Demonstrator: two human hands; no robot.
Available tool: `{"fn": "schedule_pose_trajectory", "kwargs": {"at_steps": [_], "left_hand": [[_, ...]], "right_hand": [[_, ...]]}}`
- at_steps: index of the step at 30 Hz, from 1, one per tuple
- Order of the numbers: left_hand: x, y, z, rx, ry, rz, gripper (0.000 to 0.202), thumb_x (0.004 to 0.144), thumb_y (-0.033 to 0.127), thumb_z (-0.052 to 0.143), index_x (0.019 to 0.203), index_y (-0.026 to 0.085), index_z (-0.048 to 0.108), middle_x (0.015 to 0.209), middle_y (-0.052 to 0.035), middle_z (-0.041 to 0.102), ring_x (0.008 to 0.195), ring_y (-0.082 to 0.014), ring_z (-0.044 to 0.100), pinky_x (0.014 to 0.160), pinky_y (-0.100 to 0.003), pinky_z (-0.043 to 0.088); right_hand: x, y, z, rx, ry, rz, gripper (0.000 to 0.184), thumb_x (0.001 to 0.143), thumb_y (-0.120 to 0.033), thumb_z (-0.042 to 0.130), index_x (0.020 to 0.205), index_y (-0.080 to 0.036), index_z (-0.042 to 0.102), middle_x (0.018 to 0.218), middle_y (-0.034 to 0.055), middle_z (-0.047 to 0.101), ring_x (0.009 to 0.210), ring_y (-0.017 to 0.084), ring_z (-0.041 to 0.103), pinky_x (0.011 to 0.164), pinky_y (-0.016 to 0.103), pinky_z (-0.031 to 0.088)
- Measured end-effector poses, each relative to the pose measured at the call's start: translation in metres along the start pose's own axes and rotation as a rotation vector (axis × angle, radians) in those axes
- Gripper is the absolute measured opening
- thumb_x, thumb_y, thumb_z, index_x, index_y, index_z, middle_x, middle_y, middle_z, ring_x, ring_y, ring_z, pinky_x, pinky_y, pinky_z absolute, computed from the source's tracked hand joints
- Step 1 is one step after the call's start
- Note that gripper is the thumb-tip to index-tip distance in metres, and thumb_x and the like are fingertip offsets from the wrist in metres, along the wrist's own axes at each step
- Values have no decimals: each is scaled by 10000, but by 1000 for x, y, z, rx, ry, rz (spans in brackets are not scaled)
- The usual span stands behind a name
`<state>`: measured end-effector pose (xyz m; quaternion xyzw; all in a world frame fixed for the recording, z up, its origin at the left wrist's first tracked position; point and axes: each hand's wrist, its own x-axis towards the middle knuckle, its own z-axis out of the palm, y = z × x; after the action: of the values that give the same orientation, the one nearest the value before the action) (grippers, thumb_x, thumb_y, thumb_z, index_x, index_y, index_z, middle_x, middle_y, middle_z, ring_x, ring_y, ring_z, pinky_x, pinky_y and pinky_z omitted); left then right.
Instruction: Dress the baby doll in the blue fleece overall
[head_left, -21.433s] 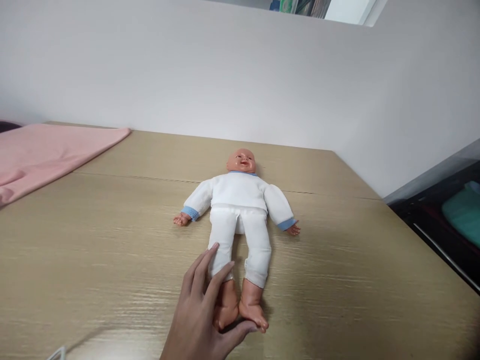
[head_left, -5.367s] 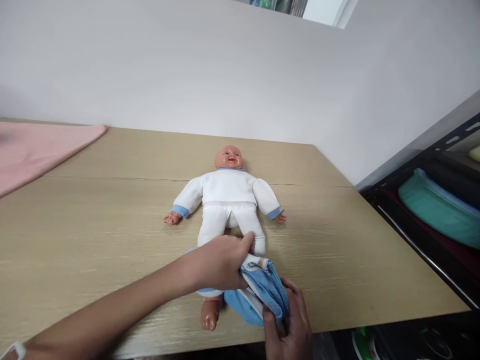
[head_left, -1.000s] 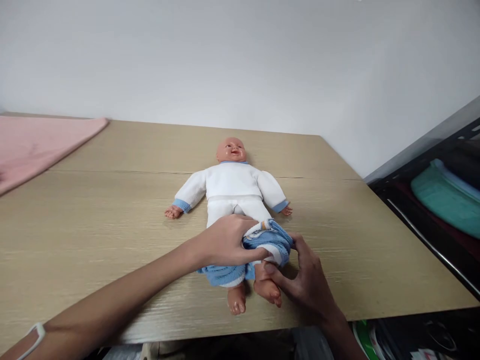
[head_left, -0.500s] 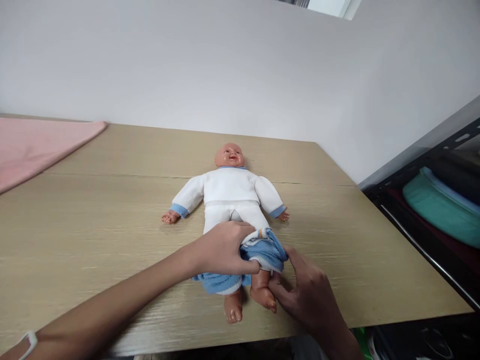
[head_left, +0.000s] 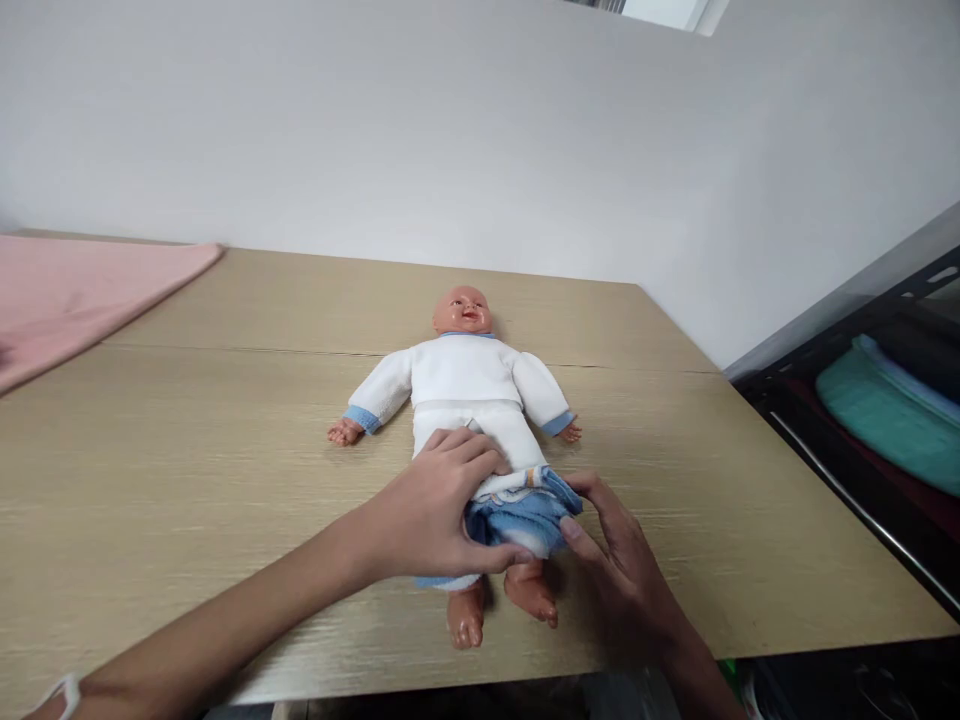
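Observation:
A baby doll (head_left: 466, 370) in a white top with blue cuffs and white bottoms lies on its back, feet towards me. Blue-and-white pants (head_left: 517, 520) are bunched round its lower legs. My left hand (head_left: 442, 500) grips them from the left, its fingers over the doll's thigh and its thumb along the lower edge near the ankle. At the opposite side, my right hand (head_left: 611, 545) pinches the pants' outer edge between thumb and fingers. Both bare feet stick out below the fabric. My left hand covers much of the leg on the left.
The wooden table (head_left: 225, 440) ends just below the doll's feet. A pink cloth (head_left: 90, 290) lies at the back left. To the right, a black rack (head_left: 817, 470) holds folded teal fabric (head_left: 892, 415). A plain wall (head_left: 420, 130) rises behind the table.
My right hand has shifted its hold, its thumb moving up from beside the ankle onto the pants. My left hand has moved slightly down and spread its fingers more over the thigh.

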<state>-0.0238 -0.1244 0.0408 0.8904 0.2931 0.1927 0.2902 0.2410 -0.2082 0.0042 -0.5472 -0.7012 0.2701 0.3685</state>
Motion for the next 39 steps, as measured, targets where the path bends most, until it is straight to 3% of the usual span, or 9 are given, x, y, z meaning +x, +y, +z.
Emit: {"fn": "schedule_pose_trajectory", "kwargs": {"at_steps": [3, 8, 13, 18, 24, 30, 33, 36, 39], "left_hand": [[-29, -1, -3, -21, 117, -102, 514, 987, 662, 774, 1281, 257, 659, 1449, -112, 655, 1356, -349, 545, 1177, -488, 399], [-77, -20, 6, -50, 331, -261, 282, 1119, 485, 640, 1317, 287, 608, 1408, -87, 627, 1316, -295, 560, 1138, -450, 446], [-98, -30, 17, -119, 281, -332, 244, 1081, 512, 695, 1187, 295, 662, 1440, -67, 610, 1411, -308, 515, 1223, -471, 403], [-93, -33, 22, -275, 296, -333, 210, 1132, 474, 602, 1198, 277, 633, 1451, -73, 601, 1411, -280, 541, 1234, -443, 404], [-74, -48, 29, -520, 340, -468, 315, 1151, 552, 515, 1067, 251, 551, 959, 1, 605, 916, -207, 621, 841, -348, 522], [-64, -58, 23, -274, 450, -301, 183, 1119, 441, 602, 1120, 260, 625, 1404, -81, 629, 1389, -291, 554, 1223, -464, 396], [-57, -64, 18, -250, 480, -257, 178, 1130, 427, 588, 1075, 258, 602, 1564, -89, 583, 1507, -294, 487, 1288, -471, 324], [-43, -77, 14, -291, 502, -248, 235, 1155, 455, 526, 1052, 250, 576, 1360, -92, 682, 1340, -266, 606, 1179, -430, 431], [-26, -96, 12, -359, 590, -347, 331, 1113, 572, 568, 1020, 258, 529, 909, 3, 631, 876, -200, 634, 821, -329, 508]], "right_hand": [[17, 3, -1, 31, -42, 32, 207, 1071, -437, 638, 1122, -238, 668, 1024, 10, 721, 956, 227, 692, 884, 338, 513], [52, 17, -4, 269, -179, 29, 265, 1032, -496, 709, 1003, -238, 654, 930, 0, 614, 870, 208, 585, 810, 328, 474], [84, 42, 9, 390, -128, -50, 256, 1045, -505, 712, 1057, -254, 665, 1054, 29, 627, 1002, 235, 608, 934, 351, 490], [101, 62, 27, 416, -89, -58, 274, 1042, -516, 731, 1147, -279, 646, 1066, 30, 670, 1029, 246, 644, 951, 354, 507], [120, 68, 35, 402, -82, -51, 249, 1056, -512, 666, 1116, -281, 594, 942, 17, 677, 878, 241, 648, 805, 351, 510], [121, 57, 38, 125, 122, -246, 84, 1016, -333, 685, 1016, -257, 651, 1128, 82, 650, 1097, 286, 629, 999, 419, 498], [124, 55, 40, 146, 84, -207, 100, 1032, -356, 656, 1062, -263, 635, 1105, 68, 693, 1061, 275, 648, 996, 415, 506], [136, 58, 44, 194, 60, -100, 173, 1038, -433, 656, 1079, -271, 615, 978, 23, 680, 894, 240, 625, 859, 369, 501], [152, 64, 50, 211, 74, -78, 230, 1024, -489, 672, 1080, -272, 620, 917, 3, 652, 842, 233, 595, 798, 350, 478]]}}
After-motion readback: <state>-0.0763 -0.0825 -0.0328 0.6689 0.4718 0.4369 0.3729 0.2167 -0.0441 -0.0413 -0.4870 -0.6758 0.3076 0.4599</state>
